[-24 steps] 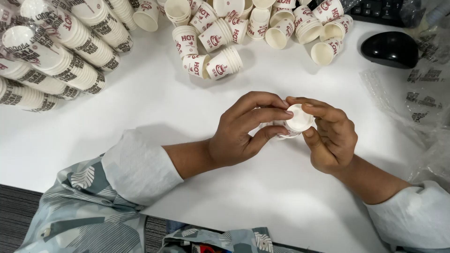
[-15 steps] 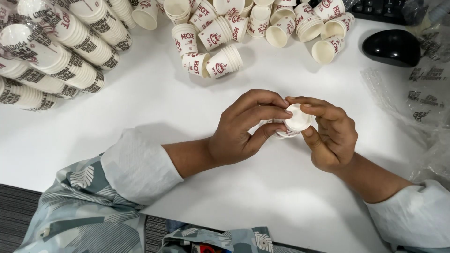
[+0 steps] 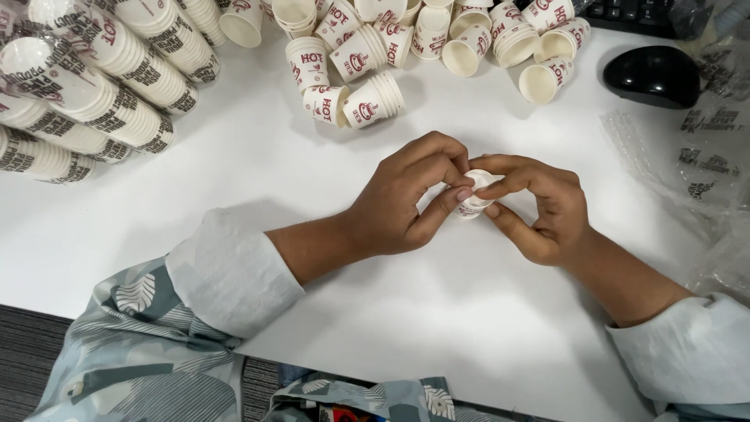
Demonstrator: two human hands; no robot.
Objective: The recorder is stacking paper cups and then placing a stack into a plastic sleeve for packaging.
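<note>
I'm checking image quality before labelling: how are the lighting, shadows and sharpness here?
Head view: even overhead light on the white table; soft shadows under the left hand, right hand and the small paper cup they hold; everything looks sharp; the plastic wrap shows faint glare.

Office desk: keyboard (image 3: 633,14), computer mouse (image 3: 651,76).

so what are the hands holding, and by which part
Both hands, left hand and right hand, pinch one small paper cup between them, fingertips on its rim and sides.
</note>
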